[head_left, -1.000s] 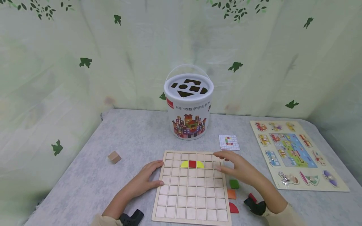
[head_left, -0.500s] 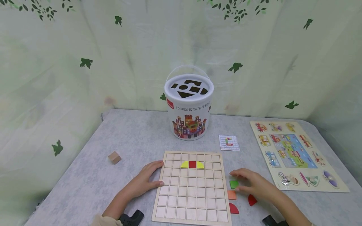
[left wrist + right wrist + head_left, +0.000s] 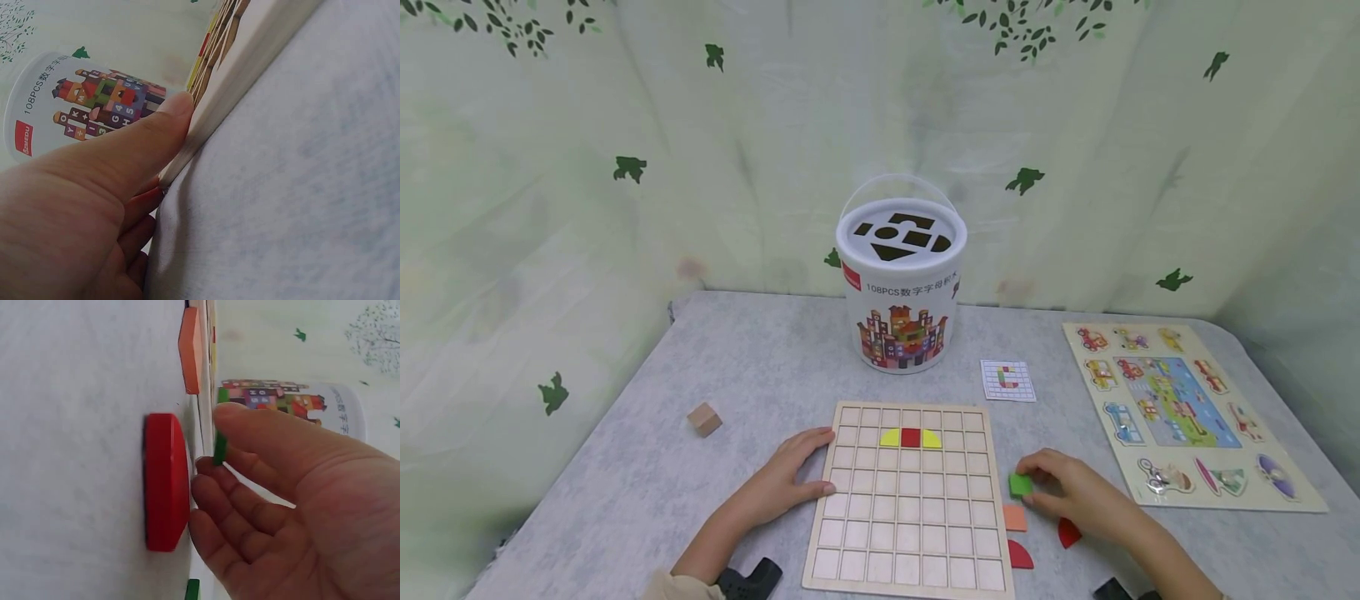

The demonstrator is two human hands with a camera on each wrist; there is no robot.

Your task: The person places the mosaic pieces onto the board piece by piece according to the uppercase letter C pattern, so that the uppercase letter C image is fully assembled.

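My right hand [image 3: 1071, 492] pinches a green square tile [image 3: 1020, 485] between thumb and fingers, just right of the wooden grid board [image 3: 917, 593]. In the right wrist view the thumb lies over that tile [image 3: 222, 440]. My left hand [image 3: 784, 471] rests at the board's left edge, index fingertip and thumb against it; the left wrist view has the thumb [image 3: 178, 105] on the rim. On the board, a red square tile [image 3: 911, 437] sits between two yellow quarter-round tiles [image 3: 890, 437]. Below the green tile lie an orange square tile [image 3: 1015, 518] and red quarter-round tiles [image 3: 1019, 554].
A white lidded bucket [image 3: 901, 283] stands behind the board. Right of it lies a small pattern card [image 3: 1007, 381]. A picture puzzle board [image 3: 1187, 483] lies at the right, a plain wooden cube [image 3: 704, 419] at the left. Another green piece [image 3: 194, 589] shows in the right wrist view.
My right hand has moved from the board's upper right corner down and right to the green tile, and its fingers have closed on it. The left hand stays in place.
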